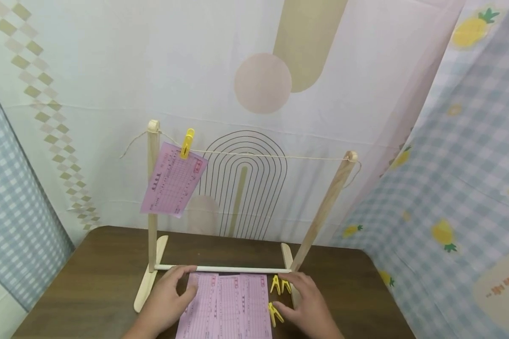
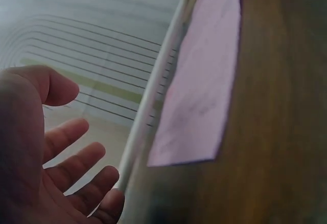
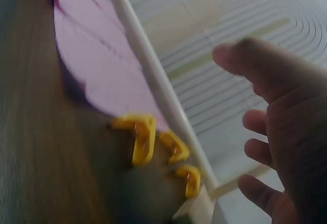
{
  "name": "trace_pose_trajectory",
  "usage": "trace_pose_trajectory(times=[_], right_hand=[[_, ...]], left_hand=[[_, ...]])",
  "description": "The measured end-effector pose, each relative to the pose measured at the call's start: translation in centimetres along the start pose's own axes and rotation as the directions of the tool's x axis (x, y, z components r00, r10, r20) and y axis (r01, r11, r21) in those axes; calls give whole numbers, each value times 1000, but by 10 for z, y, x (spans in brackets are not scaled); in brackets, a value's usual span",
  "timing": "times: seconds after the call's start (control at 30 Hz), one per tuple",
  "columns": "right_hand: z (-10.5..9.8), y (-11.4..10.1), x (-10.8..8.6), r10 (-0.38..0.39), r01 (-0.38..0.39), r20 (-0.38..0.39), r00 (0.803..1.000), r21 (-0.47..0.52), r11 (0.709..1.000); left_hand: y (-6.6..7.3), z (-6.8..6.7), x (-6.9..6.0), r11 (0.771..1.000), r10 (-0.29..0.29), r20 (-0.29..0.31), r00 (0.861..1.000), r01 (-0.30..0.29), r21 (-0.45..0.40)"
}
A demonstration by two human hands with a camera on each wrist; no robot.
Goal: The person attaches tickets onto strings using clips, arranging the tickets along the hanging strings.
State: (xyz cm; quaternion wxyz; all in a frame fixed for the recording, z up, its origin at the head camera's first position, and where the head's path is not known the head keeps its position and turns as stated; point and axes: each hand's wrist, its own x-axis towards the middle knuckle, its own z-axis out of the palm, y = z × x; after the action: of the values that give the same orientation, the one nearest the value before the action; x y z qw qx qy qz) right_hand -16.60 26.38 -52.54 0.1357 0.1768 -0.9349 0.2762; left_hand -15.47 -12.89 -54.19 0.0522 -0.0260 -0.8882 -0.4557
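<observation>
Three overlapping pink printed slips (image 1: 229, 306) lie on the table in front of the white rod of a wooden stand. My left hand (image 1: 169, 294), fingers loosely bent and holding nothing, hovers by their left edge near the rod. My right hand (image 1: 309, 301) is beside three yellow clothespins (image 1: 275, 314), thumb and fingers apart; the right wrist view shows nothing in its grasp. Another pink slip (image 1: 174, 181) hangs tilted from the stand's string (image 1: 254, 154), held by a yellow clothespin (image 1: 187, 143).
The stand has a left wooden post (image 1: 153, 202) and a right wooden post (image 1: 324, 209) on flat feet, joined low by the white rod (image 1: 246, 270). A dark brown table (image 1: 97, 268) bears it. Patterned cloth (image 1: 110, 61) hangs behind and at both sides.
</observation>
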Motion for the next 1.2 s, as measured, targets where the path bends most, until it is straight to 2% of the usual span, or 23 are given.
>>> trace_pose_trajectory(times=[0.17, 0.47, 0.6, 0.77, 0.93, 1.2], right_hand=[[3, 15, -9, 57, -58, 110, 992, 11, 998], [4, 33, -20, 44, -65, 290, 956, 65, 996], [10, 37, -20, 39, -59, 322, 946, 55, 997], [15, 40, -21, 50, -60, 342, 938, 19, 998], [18, 41, -22, 18, -23, 329, 944, 9, 1000], [21, 43, -24, 6, -13, 311, 950, 20, 1000]], left_hand=[[-12, 6, -1, 1000, 0, 7, 1000, 0, 31], [-20, 11, 1, 994, 6, -37, 999, -2, 107], [-21, 13, 2, 987, 20, -57, 998, -11, 159], [-22, 16, 5, 977, 19, -51, 999, -8, 212], [-22, 17, 6, 969, 34, -45, 998, -22, 244], [-19, 16, 3, 957, 89, -57, 994, -70, 282]])
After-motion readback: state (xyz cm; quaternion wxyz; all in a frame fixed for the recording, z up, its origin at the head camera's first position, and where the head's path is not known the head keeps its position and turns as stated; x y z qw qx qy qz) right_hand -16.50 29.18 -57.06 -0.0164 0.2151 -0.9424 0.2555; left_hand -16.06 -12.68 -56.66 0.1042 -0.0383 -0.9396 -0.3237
